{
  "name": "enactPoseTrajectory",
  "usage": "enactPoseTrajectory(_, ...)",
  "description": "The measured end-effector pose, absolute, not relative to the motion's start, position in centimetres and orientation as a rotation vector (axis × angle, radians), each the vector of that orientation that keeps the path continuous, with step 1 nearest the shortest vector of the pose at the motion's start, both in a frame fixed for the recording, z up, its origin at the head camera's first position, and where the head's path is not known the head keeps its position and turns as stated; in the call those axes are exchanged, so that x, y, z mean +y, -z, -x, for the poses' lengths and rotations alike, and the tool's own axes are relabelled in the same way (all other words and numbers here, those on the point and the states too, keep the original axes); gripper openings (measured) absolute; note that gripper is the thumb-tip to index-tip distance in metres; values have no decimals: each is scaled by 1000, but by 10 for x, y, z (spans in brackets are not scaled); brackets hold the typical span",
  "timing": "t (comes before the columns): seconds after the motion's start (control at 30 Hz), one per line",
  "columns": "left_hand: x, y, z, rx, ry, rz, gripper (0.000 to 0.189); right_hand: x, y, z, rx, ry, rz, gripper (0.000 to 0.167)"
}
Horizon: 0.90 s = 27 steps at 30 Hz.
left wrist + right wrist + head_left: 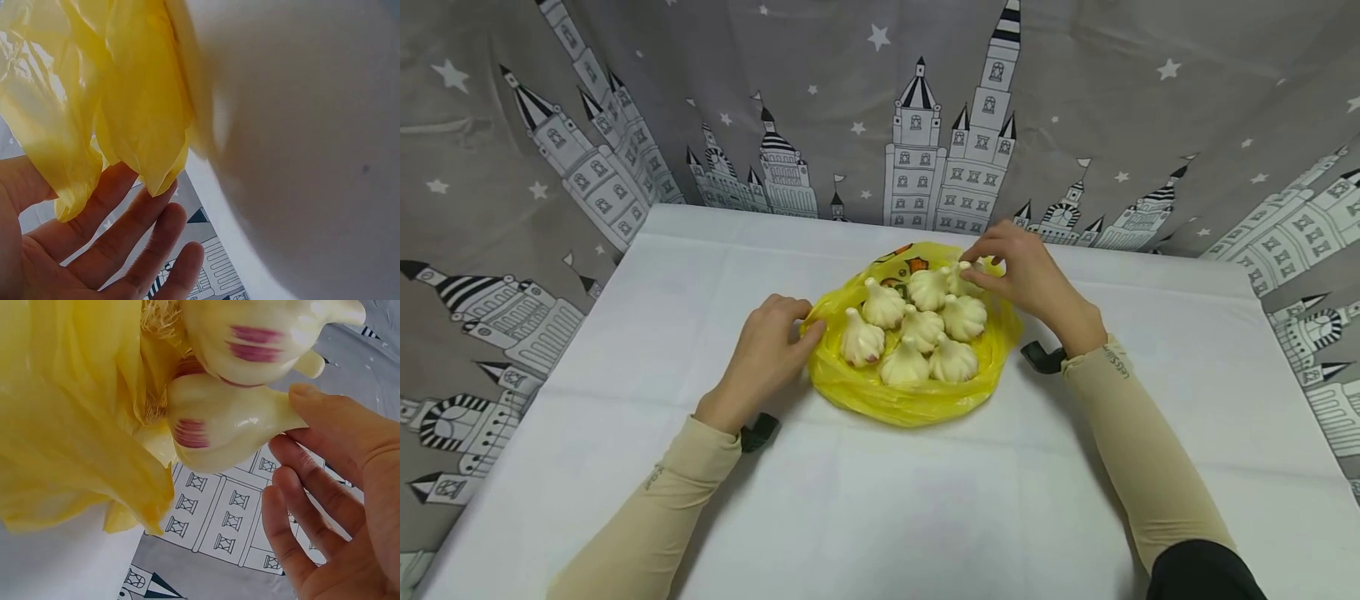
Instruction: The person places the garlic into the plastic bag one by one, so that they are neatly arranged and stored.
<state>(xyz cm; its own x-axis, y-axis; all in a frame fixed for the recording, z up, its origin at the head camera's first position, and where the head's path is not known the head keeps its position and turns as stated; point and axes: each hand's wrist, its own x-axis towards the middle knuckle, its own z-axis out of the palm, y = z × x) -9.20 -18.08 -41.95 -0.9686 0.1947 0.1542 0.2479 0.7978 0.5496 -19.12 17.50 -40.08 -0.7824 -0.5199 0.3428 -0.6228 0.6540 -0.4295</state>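
A yellow plastic bag (880, 398) with its rim spread wide lies on the white table, and several pale garlic bulbs (922, 329) sit inside it, stems up. At the bag's far right, my right hand (1026, 271) pinches the stem of one garlic bulb (219, 422) between thumb and forefinger; its other fingers stay loose. That bulb has purple streaks, and another bulb (256, 337) sits right beside it. My left hand (767, 346) holds the bag's left rim, with the thumb on one side of the plastic (140, 94) and the fingers on the other.
White cloth covers the table (880, 508) around the bag. Behind it hangs a grey curtain (835, 50) printed with castles and stars. Dark wrist mounts (760, 433) show under both wrists.
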Motion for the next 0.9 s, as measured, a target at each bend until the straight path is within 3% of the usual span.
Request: enactPoseTrajectory(0.9,-182,418,92,-2884,909,354,23,183,399,192,-2796,-793,-821,29)
